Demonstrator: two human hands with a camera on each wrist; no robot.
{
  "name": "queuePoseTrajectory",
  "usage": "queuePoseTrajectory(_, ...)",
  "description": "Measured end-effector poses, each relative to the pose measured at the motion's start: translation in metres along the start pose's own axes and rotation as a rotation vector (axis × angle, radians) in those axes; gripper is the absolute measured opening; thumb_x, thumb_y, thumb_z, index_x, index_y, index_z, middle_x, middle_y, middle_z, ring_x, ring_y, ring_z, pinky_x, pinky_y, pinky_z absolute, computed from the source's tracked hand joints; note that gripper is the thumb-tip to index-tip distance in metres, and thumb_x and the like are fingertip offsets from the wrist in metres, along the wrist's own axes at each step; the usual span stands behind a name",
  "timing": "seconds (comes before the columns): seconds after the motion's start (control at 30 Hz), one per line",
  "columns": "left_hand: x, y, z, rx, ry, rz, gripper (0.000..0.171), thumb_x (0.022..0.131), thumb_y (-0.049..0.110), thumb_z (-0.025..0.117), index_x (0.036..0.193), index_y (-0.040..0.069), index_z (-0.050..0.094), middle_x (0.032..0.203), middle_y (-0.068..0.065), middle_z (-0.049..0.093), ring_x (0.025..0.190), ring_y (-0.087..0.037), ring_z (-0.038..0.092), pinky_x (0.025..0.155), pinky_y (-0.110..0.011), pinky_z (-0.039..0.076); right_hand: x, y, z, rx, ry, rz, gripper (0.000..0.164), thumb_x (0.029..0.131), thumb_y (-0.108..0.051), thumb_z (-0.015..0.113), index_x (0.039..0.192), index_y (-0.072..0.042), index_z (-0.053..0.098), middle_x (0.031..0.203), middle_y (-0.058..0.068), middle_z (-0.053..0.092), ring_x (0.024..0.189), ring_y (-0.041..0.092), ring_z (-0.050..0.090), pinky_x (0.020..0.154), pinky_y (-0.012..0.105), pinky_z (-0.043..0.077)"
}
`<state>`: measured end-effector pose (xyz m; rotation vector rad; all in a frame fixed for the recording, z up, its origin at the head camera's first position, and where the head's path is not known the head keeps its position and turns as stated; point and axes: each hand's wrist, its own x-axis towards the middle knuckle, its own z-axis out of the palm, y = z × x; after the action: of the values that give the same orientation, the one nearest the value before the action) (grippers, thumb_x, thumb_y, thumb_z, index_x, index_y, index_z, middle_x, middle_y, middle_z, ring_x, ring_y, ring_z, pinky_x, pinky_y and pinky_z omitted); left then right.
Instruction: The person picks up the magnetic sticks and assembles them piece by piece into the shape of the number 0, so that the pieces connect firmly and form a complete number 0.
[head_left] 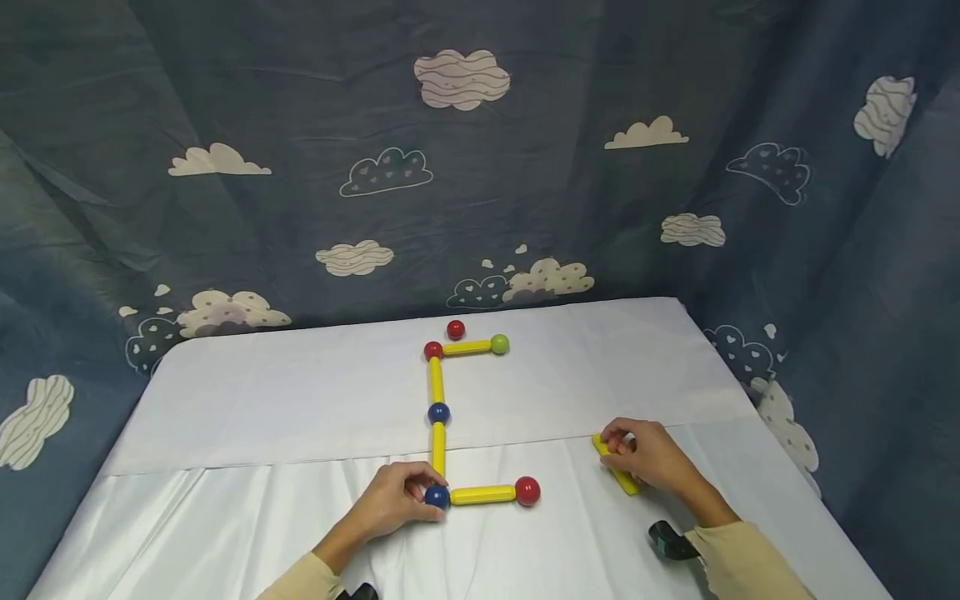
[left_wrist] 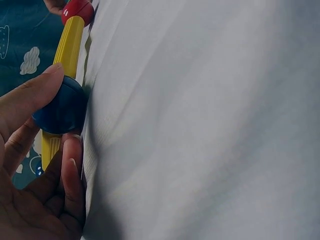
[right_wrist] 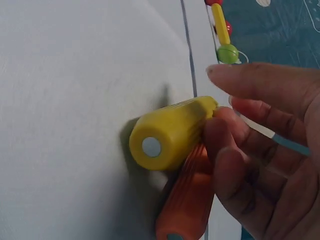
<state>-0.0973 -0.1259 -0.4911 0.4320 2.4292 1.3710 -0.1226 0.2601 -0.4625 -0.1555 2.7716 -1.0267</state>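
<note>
My left hand [head_left: 397,500] pinches a blue ball [head_left: 437,497] at the near corner of a figure of balls and rods on the white cloth. From that ball a yellow rod [head_left: 483,495] runs right to a red ball [head_left: 528,491], and another yellow rod [head_left: 438,450] runs away to a second blue ball [head_left: 438,412]. My right hand [right_wrist: 270,135] is at a loose yellow rod [right_wrist: 175,132] beside an orange rod [right_wrist: 187,200]. Its upper digit stands apart from the yellow rod, while lower fingertips appear to touch the rods.
Farther off, a yellow rod [head_left: 437,381] leads to a red ball [head_left: 433,351], joined by another rod [head_left: 467,347] to a green ball [head_left: 500,344]. A loose red ball [head_left: 456,330] lies behind. A cloud-patterned dark curtain [head_left: 300,100] hangs behind the table.
</note>
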Motion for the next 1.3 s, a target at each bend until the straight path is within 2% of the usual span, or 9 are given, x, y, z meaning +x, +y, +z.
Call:
queuePoseTrajectory(0.13, -0.003, -0.001, -0.003, 0.0, -0.004, -0.008, 0.033, 0.067, 0.015, 0.088, 0.096, 0.014, 0.072, 0.083, 0.005, 0.062, 0.063, -0.007, 0.049, 0.057, -0.021, 0.041, 0.002, -0.002, 0.003, -0.108, 0.028, -0.009, 0.027, 0.075, -0.011, 0.081, 0.097, -0.005, 0.065, 0.076, 0.001, 0.054, 0.069, 0.016, 0.048, 0.055, 0.025, 0.042)
queuePoseTrajectory(0.27, -0.001, 0.0, -0.003, 0.0, -0.014, 0.014, 0.033, 0.067, 0.016, 0.088, 0.096, 0.014, 0.072, 0.083, 0.004, 0.062, 0.064, -0.007, 0.049, 0.058, -0.021, 0.041, 0.002, -0.001, 0.005, -0.184, 0.046, 0.008, 0.028, 0.073, -0.012, 0.083, 0.094, -0.007, 0.066, 0.075, -0.001, 0.054, 0.069, 0.015, 0.048, 0.057, 0.027, 0.041)
queuePoseTrajectory(0.67, 0.001, 0.001, -0.002, -0.001, -0.012, 0.021, 0.032, 0.067, 0.016, 0.087, 0.096, 0.014, 0.072, 0.083, 0.005, 0.063, 0.064, -0.006, 0.049, 0.058, -0.02, 0.04, 0.002, -0.011, 0.007, -0.307, 0.022, 0.003, 0.032, 0.072, -0.01, 0.083, 0.098, -0.006, 0.065, 0.074, -0.002, 0.056, 0.068, 0.015, 0.051, 0.061, 0.03, 0.045)
queuePoseTrajectory(0.87, 0.002, 0.001, -0.001, 0.008, -0.01, 0.025, 0.032, 0.067, 0.016, 0.087, 0.095, 0.015, 0.072, 0.083, 0.005, 0.063, 0.064, -0.006, 0.049, 0.058, -0.021, 0.04, 0.005, -0.015, 0.007, -0.329, -0.028, 0.009, 0.038, 0.072, -0.012, 0.083, 0.105, -0.005, 0.066, 0.076, -0.001, 0.056, 0.067, 0.015, 0.05, 0.059, 0.03, 0.046)
queuePoseTrajectory(1.03, 0.002, 0.001, 0.0, 0.012, -0.007, 0.02, 0.032, 0.067, 0.016, 0.088, 0.095, 0.015, 0.072, 0.083, 0.005, 0.064, 0.064, -0.006, 0.049, 0.058, -0.021, 0.041, 0.011, -0.017, 0.009, -0.278, -0.06, 0.035, 0.044, 0.074, -0.011, 0.082, 0.113, -0.008, 0.063, 0.08, 0.001, 0.057, 0.07, 0.016, 0.051, 0.061, 0.03, 0.048)
queuePoseTrajectory(1.17, 0.002, 0.001, 0.0, 0.014, -0.002, 0.018, 0.032, 0.067, 0.016, 0.087, 0.095, 0.016, 0.072, 0.083, 0.006, 0.063, 0.064, -0.006, 0.049, 0.058, -0.021, 0.041, 0.019, -0.019, 0.01, -0.168, -0.08, 0.056, 0.051, 0.077, -0.012, 0.079, 0.124, -0.01, 0.06, 0.086, 0.003, 0.058, 0.077, 0.018, 0.053, 0.065, 0.03, 0.051)
queuePoseTrajectory(1.3, 0.001, 0.0, 0.0, 0.013, 0.0, 0.013, 0.032, 0.067, 0.015, 0.087, 0.095, 0.015, 0.072, 0.083, 0.006, 0.062, 0.064, -0.007, 0.049, 0.058, -0.021, 0.042, 0.03, -0.022, 0.013, -0.042, -0.088, 0.061, 0.048, 0.079, -0.01, 0.077, 0.125, -0.009, 0.061, 0.091, 0.005, 0.058, 0.079, 0.02, 0.053, 0.064, 0.03, 0.05)
